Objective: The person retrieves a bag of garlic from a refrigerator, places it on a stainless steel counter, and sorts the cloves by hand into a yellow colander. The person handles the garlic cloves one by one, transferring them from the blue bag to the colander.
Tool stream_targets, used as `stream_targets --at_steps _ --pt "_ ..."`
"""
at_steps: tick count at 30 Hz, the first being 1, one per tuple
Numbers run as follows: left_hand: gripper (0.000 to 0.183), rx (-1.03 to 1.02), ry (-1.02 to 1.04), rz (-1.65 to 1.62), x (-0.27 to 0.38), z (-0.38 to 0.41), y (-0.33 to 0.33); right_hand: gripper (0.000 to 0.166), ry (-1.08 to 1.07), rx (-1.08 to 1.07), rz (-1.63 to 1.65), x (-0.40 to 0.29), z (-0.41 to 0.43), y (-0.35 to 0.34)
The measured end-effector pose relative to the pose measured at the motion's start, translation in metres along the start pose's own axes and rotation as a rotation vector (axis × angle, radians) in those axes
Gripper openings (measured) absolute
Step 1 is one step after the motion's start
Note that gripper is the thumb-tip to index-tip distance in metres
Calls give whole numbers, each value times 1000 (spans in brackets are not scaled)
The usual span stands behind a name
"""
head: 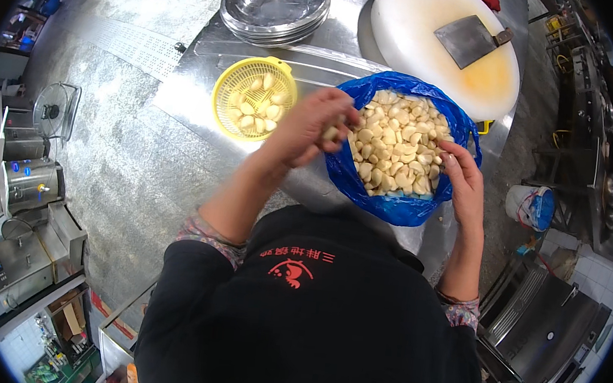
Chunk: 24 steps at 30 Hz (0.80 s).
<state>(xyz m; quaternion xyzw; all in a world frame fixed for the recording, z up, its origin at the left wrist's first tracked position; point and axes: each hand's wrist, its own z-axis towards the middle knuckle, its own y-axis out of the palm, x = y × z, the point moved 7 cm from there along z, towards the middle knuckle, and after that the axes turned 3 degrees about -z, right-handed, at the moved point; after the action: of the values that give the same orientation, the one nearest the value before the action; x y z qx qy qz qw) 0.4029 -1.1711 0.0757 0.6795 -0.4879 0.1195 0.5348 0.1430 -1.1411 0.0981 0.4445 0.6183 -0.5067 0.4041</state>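
Observation:
A blue plastic bag (393, 213) lies wide open on the steel table, filled with peeled garlic cloves (399, 145). My left hand (313, 123), somewhat blurred, is over the bag's left rim with at least one garlic clove in its curled fingers. At the right side of the bag, my right hand (464, 179) has its thumb and forefinger at the edge of the cloves; whether a clove is pinched there is unclear. A round yellow plastic basket (217, 97) stands left of my left hand and holds several larger peeled cloves.
Beyond the bag, a thick round white cutting board (411, 24) carries a cleaver (467, 41). Stacked steel bowls (274, 5) stand at the table's far left. The steel table (307, 183) ends close to my body. On the floor at right is a white bucket (529, 207).

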Motion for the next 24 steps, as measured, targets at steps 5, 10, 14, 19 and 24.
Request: stream_targets --at_steps 5,10,14,19,24 --pt "15 356 642 1048 51 -3 -81 24 -19 26 -94 2 2 -11" --pt "23 521 638 1504 49 1 -118 19 -148 104 -333 -8 11 -10" --pt "29 536 696 1507 52 -2 -111 17 -255 156 -635 -9 18 -13" --pt "29 450 797 1353 60 -9 -68 18 -374 182 -786 -16 30 4" --pt "27 302 833 1152 60 -14 -16 19 -454 189 -1001 -16 42 29"
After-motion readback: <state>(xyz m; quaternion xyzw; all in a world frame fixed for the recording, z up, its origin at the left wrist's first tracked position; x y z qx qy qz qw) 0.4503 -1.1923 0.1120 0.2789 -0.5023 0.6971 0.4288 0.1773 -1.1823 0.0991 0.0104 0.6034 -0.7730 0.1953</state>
